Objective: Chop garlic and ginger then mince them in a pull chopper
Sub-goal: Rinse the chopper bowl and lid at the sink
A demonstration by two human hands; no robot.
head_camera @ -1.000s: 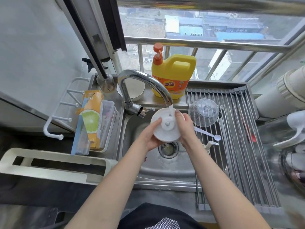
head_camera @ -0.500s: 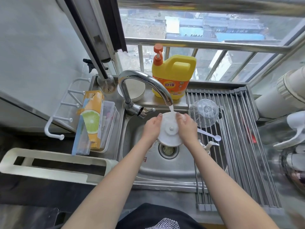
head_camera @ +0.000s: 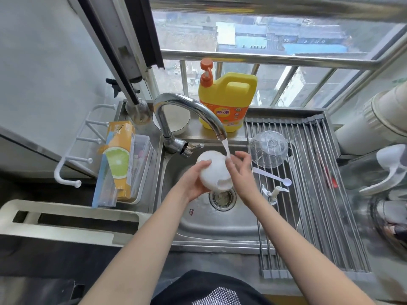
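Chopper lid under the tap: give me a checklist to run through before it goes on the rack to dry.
1. Lid held securely: ok. The left hand grips the chopper lid from the side.
2. Right hand free to shut the tap: ok. The right hand is open, fingers in the stream.
3. Water off: not ok. The faucet is running.
4. Lid rinsed clean: cannot tell.
5. Space on the drying rack: ok. Bare rods lie right of the clear bowl and white spoon.
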